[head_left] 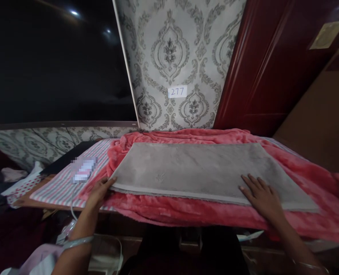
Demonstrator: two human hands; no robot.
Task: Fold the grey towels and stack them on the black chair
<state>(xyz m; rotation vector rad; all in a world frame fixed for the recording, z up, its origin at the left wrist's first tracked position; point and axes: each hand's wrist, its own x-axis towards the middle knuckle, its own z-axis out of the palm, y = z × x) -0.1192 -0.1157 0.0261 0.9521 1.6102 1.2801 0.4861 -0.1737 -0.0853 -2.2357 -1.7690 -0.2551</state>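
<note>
A grey towel (pixel 198 168) lies folded flat on a pink fleece blanket (pixel 315 179) that covers the table. My right hand (pixel 261 194) rests flat on the towel's near right part, fingers stretched out and apart. My left hand (pixel 99 191) pinches the towel's near left corner, thumb on top and fingers tucked under the edge. A bangle shows on each wrist.
A striped cloth (pixel 60 187) lies under the blanket at the left, with a small blurred object (pixel 83 170) on it and a white cable hanging down. Patterned wallpaper with a "277" label (pixel 177 91) is behind, a dark red door (pixel 272 65) at right, and clutter at far left.
</note>
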